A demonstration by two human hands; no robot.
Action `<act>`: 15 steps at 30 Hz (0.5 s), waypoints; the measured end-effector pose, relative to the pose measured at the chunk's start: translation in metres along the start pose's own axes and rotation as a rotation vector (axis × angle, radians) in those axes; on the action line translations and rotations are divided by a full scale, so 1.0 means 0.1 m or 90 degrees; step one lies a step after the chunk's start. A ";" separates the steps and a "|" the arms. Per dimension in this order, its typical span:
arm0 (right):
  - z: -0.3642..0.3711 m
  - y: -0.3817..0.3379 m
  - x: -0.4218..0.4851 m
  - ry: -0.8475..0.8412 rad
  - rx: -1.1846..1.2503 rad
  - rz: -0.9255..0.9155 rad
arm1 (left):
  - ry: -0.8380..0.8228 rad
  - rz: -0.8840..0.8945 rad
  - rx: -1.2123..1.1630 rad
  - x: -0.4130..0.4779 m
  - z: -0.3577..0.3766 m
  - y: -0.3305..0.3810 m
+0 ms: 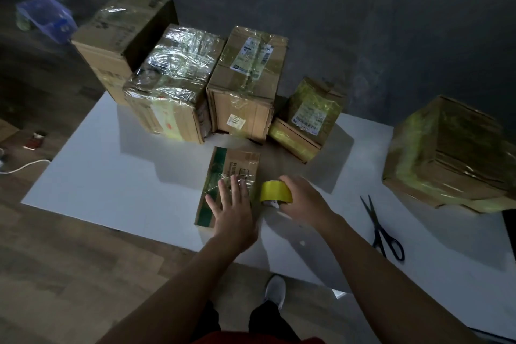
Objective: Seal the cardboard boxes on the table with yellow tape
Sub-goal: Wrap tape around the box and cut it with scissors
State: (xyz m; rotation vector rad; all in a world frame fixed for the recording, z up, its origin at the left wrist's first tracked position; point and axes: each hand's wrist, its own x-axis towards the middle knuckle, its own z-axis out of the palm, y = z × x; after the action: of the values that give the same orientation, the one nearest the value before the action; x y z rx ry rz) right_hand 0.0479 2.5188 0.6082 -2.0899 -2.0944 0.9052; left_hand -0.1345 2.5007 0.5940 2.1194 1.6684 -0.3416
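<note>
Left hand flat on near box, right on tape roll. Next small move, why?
Probably draw the yellow tape roll down past the right edge of the near box, with the left hand pressing the strip flat. That hand lies open on a shiny strip across the box top, the right hand grips the roll at that edge, and the scissors lie apart, to the right.

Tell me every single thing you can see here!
standing boxes: five, brown with shiny tape, table's far side and right end
flat box: one, brown with a green stripe, near the front edge
tape roll: one, yellow, beside the flat box
scissors: one pair, black, on the table, right
table: one, white, under it all
plastic object: one, blue, floor, far left
cable: one, white, floor, left
shoe: one, white, floor below
left hand: one, flat on the flat box
right hand: one, gripping the tape roll
</note>
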 end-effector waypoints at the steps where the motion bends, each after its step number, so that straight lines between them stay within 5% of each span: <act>1: 0.00 0.01 -0.02 -0.006 0.006 0.007 | -0.005 0.005 -0.003 -0.01 -0.01 -0.01; 15: -0.24 0.30 -0.68 -0.111 0.050 0.090 | 0.007 0.305 0.080 0.22 -0.05 0.12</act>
State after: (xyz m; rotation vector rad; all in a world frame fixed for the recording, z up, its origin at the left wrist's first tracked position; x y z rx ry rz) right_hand 0.0910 2.4618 0.6398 -2.2147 -1.9683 1.2077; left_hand -0.1175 2.5197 0.5906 2.5259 1.1142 -0.2894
